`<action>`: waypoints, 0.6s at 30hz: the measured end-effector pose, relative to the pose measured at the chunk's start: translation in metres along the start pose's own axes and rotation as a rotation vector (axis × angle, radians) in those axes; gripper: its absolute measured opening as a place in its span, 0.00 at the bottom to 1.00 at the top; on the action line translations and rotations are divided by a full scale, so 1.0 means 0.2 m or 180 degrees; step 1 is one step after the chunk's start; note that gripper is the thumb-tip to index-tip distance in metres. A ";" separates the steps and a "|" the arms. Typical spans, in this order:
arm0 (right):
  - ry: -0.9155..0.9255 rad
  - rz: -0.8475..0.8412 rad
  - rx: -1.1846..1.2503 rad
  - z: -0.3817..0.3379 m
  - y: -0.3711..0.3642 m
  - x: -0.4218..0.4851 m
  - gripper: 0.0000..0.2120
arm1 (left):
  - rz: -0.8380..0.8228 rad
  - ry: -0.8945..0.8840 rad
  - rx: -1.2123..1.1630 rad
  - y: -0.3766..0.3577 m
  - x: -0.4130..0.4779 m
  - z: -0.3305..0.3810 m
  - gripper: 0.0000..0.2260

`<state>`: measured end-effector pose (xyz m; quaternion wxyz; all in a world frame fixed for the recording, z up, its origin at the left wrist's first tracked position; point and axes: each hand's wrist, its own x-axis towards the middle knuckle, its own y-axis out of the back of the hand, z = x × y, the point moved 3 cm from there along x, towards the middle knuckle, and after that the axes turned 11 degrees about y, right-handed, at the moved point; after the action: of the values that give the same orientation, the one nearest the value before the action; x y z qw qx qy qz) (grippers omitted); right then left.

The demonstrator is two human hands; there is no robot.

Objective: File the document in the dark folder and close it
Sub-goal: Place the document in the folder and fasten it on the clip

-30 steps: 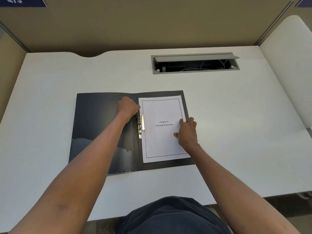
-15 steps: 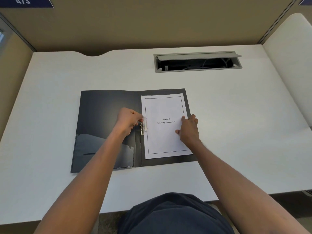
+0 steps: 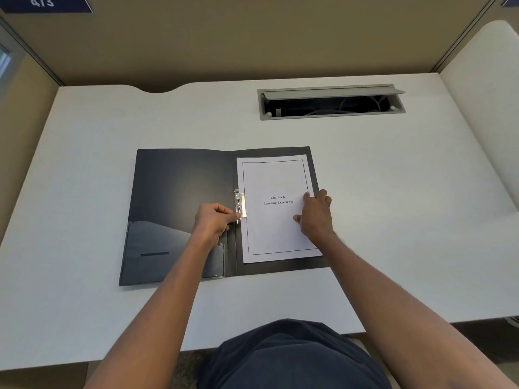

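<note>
The dark folder (image 3: 179, 192) lies open and flat on the white desk (image 3: 393, 206). A white document (image 3: 273, 228) titled "Chapter 6 Learning Experience" rests on its right half. A metal clip (image 3: 239, 202) runs along the spine, and its bar lies over the document's left edge. My left hand (image 3: 214, 223) pinches the lower end of the clip's lever. My right hand (image 3: 316, 216) lies flat on the document's right edge, fingers spread, pressing it down. The folder's left half carries a clear pocket (image 3: 174, 251) at its lower part.
An open grey cable tray (image 3: 331, 102) is sunk into the desk at the back right. Tan partition walls (image 3: 252, 37) enclose the desk at the back and left. A second white surface (image 3: 488, 108) adjoins on the right.
My left hand has slid down the spine from the clip's upper end to its lower end and now pinches the lever. My right hand has stayed on the document.
</note>
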<state>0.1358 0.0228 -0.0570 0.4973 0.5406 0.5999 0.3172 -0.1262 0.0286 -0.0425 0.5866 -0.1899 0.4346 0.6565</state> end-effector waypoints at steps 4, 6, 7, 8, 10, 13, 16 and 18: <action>-0.0011 -0.0020 -0.0017 0.00 0.00 0.00 0.33 | 0.0126 -0.0029 0.0092 0.00 0.01 -0.03 0.13; -0.0006 -0.0022 -0.0012 0.00 0.00 0.00 0.33 | 0.0175 -0.0071 0.0131 0.00 0.00 -0.02 0.13; -0.0007 -0.0021 -0.0009 0.00 0.00 0.00 0.33 | 0.0191 -0.0098 0.0145 -0.01 0.00 -0.02 0.12; -0.0014 -0.0019 0.0002 0.00 0.00 0.00 0.33 | 0.0205 -0.0116 0.0162 -0.01 -0.01 -0.02 0.12; -0.0018 -0.0012 0.0020 0.00 0.00 0.00 0.32 | 0.0256 -0.0115 0.0223 -0.02 -0.01 -0.02 0.12; 0.0011 0.0005 0.0026 0.00 0.00 0.00 0.32 | 0.0383 -0.0099 0.0315 -0.02 -0.01 -0.02 0.13; 0.0005 0.0017 0.0031 0.00 0.00 0.00 0.31 | 0.0511 -0.0147 0.0421 -0.02 -0.01 -0.02 0.13; 0.0002 0.0017 0.0028 0.00 0.00 0.00 0.32 | 0.0583 -0.0190 0.0521 -0.03 -0.01 -0.02 0.13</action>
<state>0.1357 0.0219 -0.0568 0.4940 0.5443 0.5999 0.3161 -0.1215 0.0225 -0.0449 0.5504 -0.0813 0.4846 0.6751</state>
